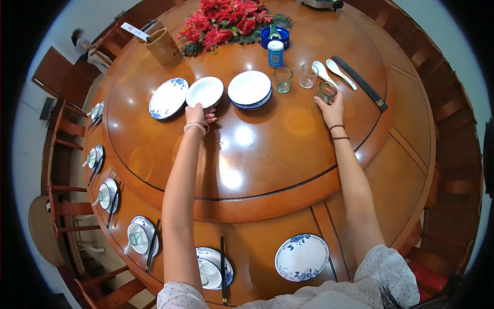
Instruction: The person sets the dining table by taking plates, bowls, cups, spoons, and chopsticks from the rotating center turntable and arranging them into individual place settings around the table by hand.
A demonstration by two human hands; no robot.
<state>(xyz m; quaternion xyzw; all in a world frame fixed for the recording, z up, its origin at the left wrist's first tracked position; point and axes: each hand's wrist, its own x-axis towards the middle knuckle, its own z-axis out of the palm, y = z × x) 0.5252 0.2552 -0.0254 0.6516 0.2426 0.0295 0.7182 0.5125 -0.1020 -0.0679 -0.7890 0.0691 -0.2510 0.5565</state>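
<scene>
My left hand (199, 113) is closed on the near edge of a white bowl (205, 91), thumb at the rim and fingers at its side. Left of that bowl lies a stack of blue-flowered plates (168, 98); to its right stands a stack of white bowls with blue outsides (250, 88). Farther right, my right hand (332, 109) grips a small clear glass (326, 91) between thumb and fingers. Two more glasses, one greenish (283, 80) and one clear (307, 76), stand close by. Beyond them are two white spoons (341, 75) and black chopsticks (359, 82).
Red flowers (221, 23), a wooden holder (163, 47), a blue-and-white can (275, 54) and a blue ashtray (266, 38) stand on the turntable (267, 159). Place settings (144, 236) line the left edge. A flowered plate (302, 257) lies nearest me. A person (85, 47) sits far left.
</scene>
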